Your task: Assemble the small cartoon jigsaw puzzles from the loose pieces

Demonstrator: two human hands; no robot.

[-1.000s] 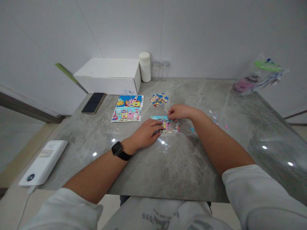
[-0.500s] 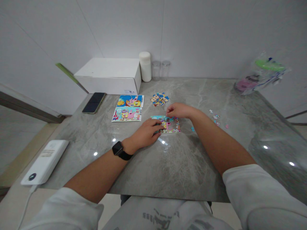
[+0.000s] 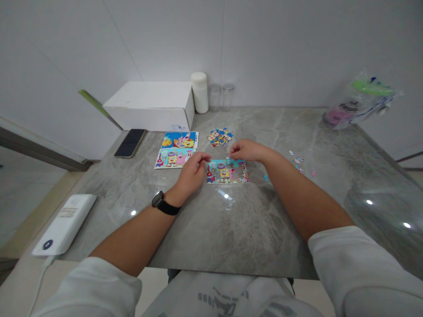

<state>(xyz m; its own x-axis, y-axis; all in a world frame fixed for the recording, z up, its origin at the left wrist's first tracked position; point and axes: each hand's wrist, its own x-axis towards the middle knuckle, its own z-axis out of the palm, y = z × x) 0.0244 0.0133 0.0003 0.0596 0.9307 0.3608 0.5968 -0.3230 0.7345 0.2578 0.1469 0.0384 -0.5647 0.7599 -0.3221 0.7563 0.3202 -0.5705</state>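
A partly assembled cartoon jigsaw puzzle (image 3: 224, 174) lies on the table in front of me, with a grey gap in its right half. My right hand (image 3: 247, 151) is at its top edge, fingers pinched on a small light-blue puzzle piece (image 3: 228, 160). At the puzzle's upper left corner is my left hand (image 3: 194, 171), fingers loosely bent and thumb apart, holding nothing that I can see. It partly covers a printed picture card (image 3: 172, 159) of the same scene. One loose blue piece (image 3: 266, 178) rests right of the puzzle.
Several loose pieces (image 3: 299, 160) lie farther right, and a pile of pieces (image 3: 220, 137) sits behind the puzzle. A second card (image 3: 180, 139), phone (image 3: 130, 143), white box (image 3: 148, 105), white bottle (image 3: 200, 92), two clear glasses (image 3: 228, 97), bagged item (image 3: 358, 105) and white device (image 3: 64, 224) stand around.
My left hand has lifted off the puzzle and moved left and up to its corner, uncovering the left half. My right hand has stayed nearly in place at the top edge.
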